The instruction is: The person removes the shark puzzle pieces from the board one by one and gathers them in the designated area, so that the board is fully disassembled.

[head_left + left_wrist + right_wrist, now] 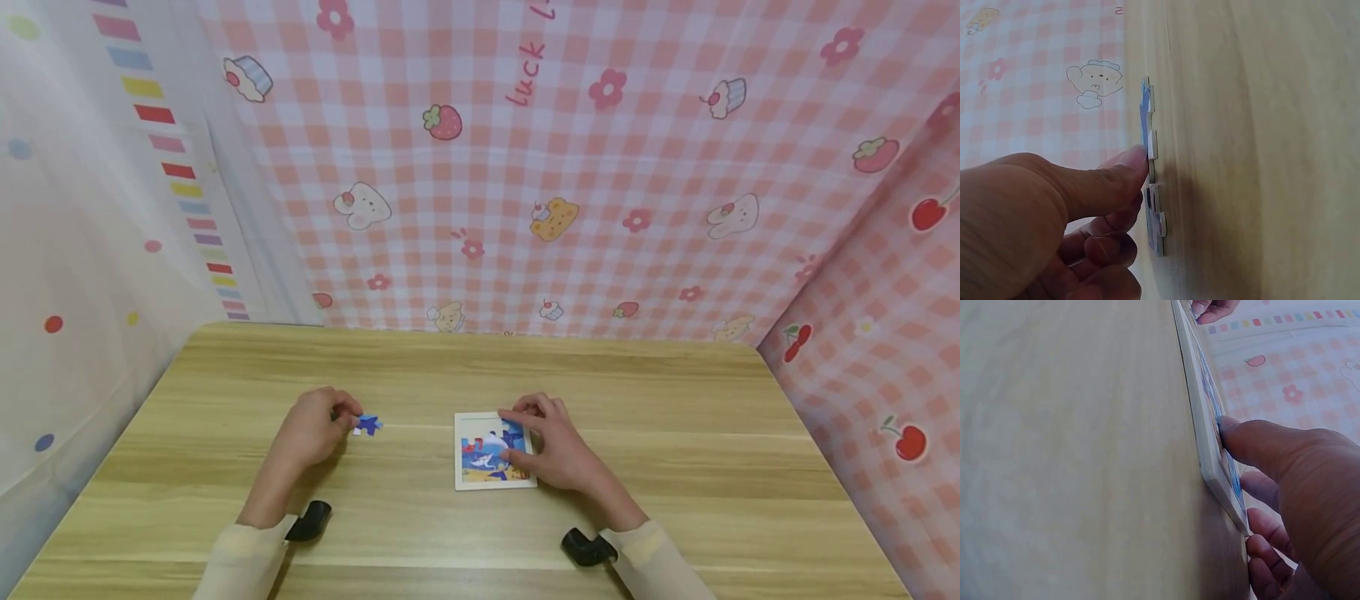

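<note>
A small jigsaw puzzle (480, 461) in a white frame lies flat on the table, showing a sea scene with a dolphin. A pale bare area shows in its upper left. My right hand (561, 450) rests over its right side; the thumb (1254, 440) touches the picture, the other fingers lie along the edge. To the left, my left hand (318, 425) pinches blue jigsaw pieces (367, 425) at the table surface. In the left wrist view, the thumb (1129, 159) lies on these thin pieces, seen edge-on; whether they are joined I cannot tell.
The wooden table (420, 533) runs back to a pink checked cloth (487, 183). White dotted cloth (67, 250) hangs at the left, cherry-print cloth (885, 367) at the right. Black wrist-worn devices (310, 522) sit at both cuffs.
</note>
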`<state>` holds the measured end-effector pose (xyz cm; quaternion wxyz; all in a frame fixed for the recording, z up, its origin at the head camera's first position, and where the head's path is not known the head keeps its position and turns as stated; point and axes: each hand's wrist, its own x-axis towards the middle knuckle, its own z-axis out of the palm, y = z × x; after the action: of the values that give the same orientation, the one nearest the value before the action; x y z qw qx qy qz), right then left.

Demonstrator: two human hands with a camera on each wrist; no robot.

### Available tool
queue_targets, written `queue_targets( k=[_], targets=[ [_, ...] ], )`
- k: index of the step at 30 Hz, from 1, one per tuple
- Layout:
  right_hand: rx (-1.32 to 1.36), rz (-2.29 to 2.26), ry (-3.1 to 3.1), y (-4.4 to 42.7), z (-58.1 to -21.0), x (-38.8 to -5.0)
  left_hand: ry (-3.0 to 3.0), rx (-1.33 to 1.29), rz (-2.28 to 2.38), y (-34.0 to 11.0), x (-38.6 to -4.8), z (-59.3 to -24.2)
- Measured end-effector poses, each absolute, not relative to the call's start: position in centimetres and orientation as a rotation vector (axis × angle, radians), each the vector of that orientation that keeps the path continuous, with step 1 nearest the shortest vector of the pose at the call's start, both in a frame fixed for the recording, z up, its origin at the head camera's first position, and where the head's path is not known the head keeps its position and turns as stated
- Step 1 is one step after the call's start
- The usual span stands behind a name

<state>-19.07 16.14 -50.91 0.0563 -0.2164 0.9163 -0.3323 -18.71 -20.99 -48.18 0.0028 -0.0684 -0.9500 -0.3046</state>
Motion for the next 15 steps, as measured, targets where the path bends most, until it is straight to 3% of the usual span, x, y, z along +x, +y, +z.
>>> queue_targets(
  k=[15],
  targets=[
    [-0.654, -1.004, 2.781, 16.14, -50.9, -19.08, -2.956, -0.174, -0.916, -21.04, -18.9, -48.71]
  ],
)
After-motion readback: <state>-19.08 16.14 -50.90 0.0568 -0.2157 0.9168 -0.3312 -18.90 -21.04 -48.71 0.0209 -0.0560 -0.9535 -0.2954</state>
